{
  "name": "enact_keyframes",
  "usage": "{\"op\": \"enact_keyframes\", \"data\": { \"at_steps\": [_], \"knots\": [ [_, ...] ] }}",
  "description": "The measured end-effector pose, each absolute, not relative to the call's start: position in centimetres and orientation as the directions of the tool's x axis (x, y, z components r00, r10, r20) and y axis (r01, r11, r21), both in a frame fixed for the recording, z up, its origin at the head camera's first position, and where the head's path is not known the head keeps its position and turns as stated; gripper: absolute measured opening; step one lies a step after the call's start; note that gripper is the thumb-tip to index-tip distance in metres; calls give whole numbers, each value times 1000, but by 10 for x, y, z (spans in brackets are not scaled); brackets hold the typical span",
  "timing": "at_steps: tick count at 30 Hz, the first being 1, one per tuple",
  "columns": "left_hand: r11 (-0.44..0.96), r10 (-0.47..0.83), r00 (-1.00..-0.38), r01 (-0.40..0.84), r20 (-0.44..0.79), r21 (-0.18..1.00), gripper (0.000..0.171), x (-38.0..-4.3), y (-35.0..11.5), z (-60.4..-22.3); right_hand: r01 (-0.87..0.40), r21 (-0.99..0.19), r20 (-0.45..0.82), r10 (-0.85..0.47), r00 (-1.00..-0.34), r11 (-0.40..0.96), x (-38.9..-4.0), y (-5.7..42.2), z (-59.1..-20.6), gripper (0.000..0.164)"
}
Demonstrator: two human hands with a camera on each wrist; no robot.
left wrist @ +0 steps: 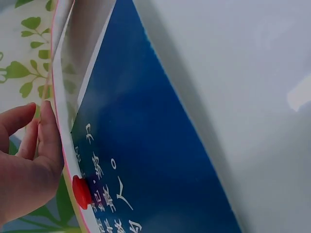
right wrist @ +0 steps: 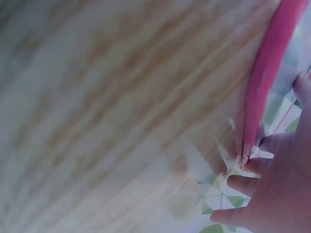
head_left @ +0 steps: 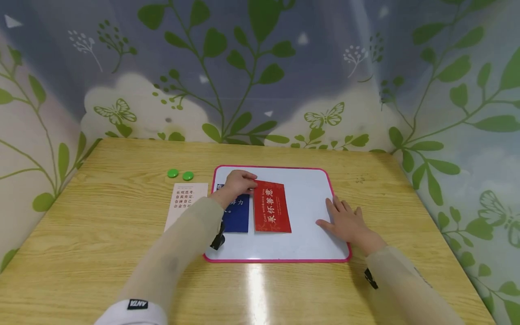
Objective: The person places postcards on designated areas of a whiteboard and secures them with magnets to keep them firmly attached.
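Observation:
My left hand (head_left: 239,182) pinches the upper left corner of a red card (head_left: 271,206) with white Chinese lettering, over the whiteboard (head_left: 308,180) with a pink rim. Left of it a blue card (head_left: 237,219) lies on the board, partly hidden by my left hand and forearm. In the left wrist view, a red round magnet (left wrist: 81,192) sits on the blue card near the board's edge, beside my left hand (left wrist: 29,160). With fingers spread, my right hand (head_left: 345,220) rests at the board's right rim; the right wrist view shows its fingers (right wrist: 243,184) by that pink rim.
Two green round magnets (head_left: 180,174) lie on the wooden table (head_left: 122,198) behind a pale pink card (head_left: 184,198) with dark lettering, which my left forearm partly covers. A wall with printed leaves (head_left: 252,90) rises behind and at both sides of the table.

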State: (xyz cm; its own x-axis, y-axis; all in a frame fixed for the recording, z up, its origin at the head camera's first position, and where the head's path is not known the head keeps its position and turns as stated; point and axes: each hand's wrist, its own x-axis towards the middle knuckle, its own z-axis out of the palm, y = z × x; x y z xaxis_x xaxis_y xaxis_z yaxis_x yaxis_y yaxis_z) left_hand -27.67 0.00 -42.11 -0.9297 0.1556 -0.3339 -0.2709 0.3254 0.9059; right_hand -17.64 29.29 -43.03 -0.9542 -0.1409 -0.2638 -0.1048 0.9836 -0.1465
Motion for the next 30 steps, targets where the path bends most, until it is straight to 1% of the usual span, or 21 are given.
{"op": "enact_keyframes", "data": {
  "at_steps": [5, 9, 10, 14, 17, 21, 26, 30],
  "knots": [
    [343, 168, -921, -280, -351, 897, 33, -274, -3, -418, -110, -151, -260, -147, -954, 982, -176, 292, -429, 81],
    [346, 197, -922, -251, -332, 904, 35, -272, -8, -412, -107, -148, -264, -143, -954, 983, -177, 293, -431, 82],
    [361, 202, -927, -230, -317, 904, 36, -272, -11, -409, -108, -146, -263, -144, -954, 983, -178, 293, -431, 82],
    [493, 202, -953, -99, -225, 864, 38, -272, -24, -399, -115, -141, -247, -147, -958, 983, -178, 293, -431, 83],
    [594, 202, -967, -3, -153, 805, 38, -274, -38, -395, -117, -142, -231, -148, -962, 983, -179, 293, -430, 83],
    [674, 217, -973, 88, -83, 733, 40, -276, -59, -394, -123, -163, -209, -156, -965, 979, -178, 287, -429, 84],
    [740, 194, -980, 118, -43, 663, 40, -277, -83, -393, -194, -170, -154, -221, -963, 966, -173, 271, -430, 83],
    [763, 170, -985, 107, -38, 637, 40, -276, -99, -393, -273, -149, -110, -290, -951, 950, -169, 257, -431, 82]
  ]
}}
